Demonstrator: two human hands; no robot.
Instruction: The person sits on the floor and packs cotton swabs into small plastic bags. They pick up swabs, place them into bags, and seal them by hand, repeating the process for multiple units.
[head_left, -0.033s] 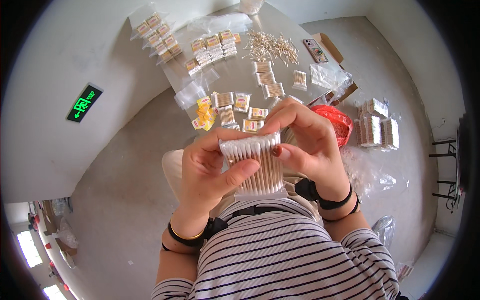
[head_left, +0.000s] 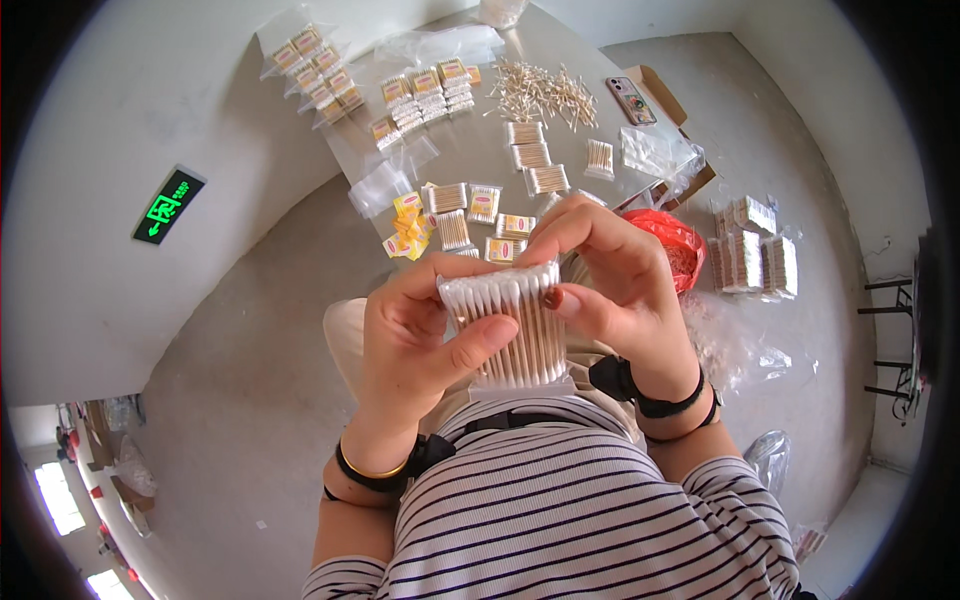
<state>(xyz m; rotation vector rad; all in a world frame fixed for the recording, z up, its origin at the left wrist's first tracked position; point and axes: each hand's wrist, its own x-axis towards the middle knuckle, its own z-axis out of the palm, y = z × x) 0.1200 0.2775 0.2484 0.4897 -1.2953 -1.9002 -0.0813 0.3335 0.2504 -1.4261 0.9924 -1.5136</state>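
Note:
A clear packet of cotton swabs point(head_left: 530, 345) with wooden sticks and white tips is held upright in front of my body. My left hand point(head_left: 405, 325) grips its left side, thumb across the front and fingers behind. At the upper right corner of the packet, my right hand point(head_left: 630, 285) pinches with thumb and forefinger. The fingertips behind the packet are partly hidden. Just beyond my hands, flat swab packets point(head_left: 455, 230) lie on the grey table point(head_left: 465, 155), some with a yellow card, such as this carded packet point(head_left: 484, 205). Loose yellow cards point(head_left: 408, 230) are heaped to their left.
Farther back are a pile of loose cotton swabs point(head_left: 540, 95), stacked carded packets point(head_left: 427, 95), bagged packets point(head_left: 318, 75) and a phone point(head_left: 631, 101). Clear plastic bags point(head_left: 660, 155) lie at the right edge. A red bag point(head_left: 670, 245) and bundled swabs point(head_left: 740, 262) stand to the right.

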